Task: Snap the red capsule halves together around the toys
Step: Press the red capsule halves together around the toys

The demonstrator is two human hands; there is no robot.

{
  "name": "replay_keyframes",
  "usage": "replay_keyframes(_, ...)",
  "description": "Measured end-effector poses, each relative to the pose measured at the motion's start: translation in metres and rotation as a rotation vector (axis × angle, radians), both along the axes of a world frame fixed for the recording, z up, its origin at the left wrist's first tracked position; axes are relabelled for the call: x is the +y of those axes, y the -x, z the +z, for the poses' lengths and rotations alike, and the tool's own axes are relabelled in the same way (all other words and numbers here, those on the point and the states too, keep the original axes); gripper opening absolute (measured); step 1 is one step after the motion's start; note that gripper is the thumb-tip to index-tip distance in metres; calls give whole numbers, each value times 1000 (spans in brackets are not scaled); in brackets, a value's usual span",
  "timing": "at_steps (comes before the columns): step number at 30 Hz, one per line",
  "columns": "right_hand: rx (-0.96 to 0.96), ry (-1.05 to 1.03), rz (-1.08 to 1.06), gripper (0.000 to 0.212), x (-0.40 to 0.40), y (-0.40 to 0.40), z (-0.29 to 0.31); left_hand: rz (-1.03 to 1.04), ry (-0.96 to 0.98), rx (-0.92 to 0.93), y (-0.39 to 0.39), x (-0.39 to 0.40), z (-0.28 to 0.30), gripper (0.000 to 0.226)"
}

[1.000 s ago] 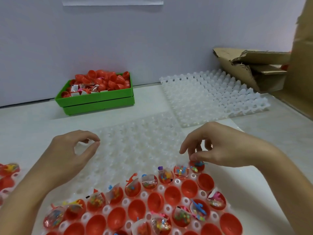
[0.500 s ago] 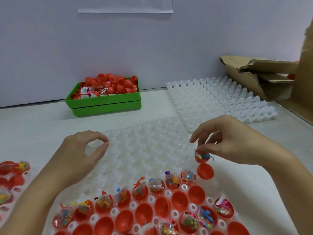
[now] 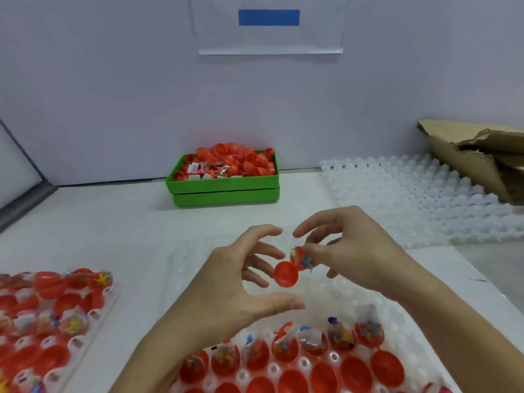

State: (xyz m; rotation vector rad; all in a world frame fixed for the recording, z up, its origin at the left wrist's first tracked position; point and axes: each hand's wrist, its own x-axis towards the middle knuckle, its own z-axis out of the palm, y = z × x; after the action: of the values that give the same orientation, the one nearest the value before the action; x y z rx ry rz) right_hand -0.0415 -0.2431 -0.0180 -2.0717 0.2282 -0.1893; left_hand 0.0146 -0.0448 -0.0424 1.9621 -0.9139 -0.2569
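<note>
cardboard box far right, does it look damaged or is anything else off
Yes: the cardboard box at the far right looks torn and crushed, its flaps ragged, lying partly over the empty white tray. The green bin is heaped above its rim with red halves. Nothing has spilled.

Red halves, white trays, one green crate

The capsule point(image 3: 295, 268) at frame centre is red, its toy point(image 3: 305, 260) showing blue and multicoloured flecks. Lower frame – red capsule halves point(image 3: 326, 375) in a translucent white dimpled tray point(image 3: 419, 330); another red-filled tray point(image 3: 54, 355) at lower left. A bright green crate point(image 3: 225, 191) upper centre holds more red. Right: a white bumpy tray point(image 3: 411, 199), brown cardboard point(image 3: 467, 154). A white sheet point(image 3: 269, 38) at the top carries a blue bar – on a pale lilac-grey wall point(image 3: 113, 80).
</note>
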Motion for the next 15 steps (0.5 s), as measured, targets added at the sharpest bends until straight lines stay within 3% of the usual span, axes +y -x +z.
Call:
replay_keyframes(5, -66, -197, 65, 17, 14, 1, -12, 34, 38, -20, -3, -1, -4, 42)
replay_keyframes(10, -50, -343, 161, 27, 6, 8, -15, 28, 135, 90, -6, 3, -1, 40)
replay_keyframes(15, -15, -333, 241, 32, 0, 14, -15, -17, 178, 97, -5, 3, 2, 38)
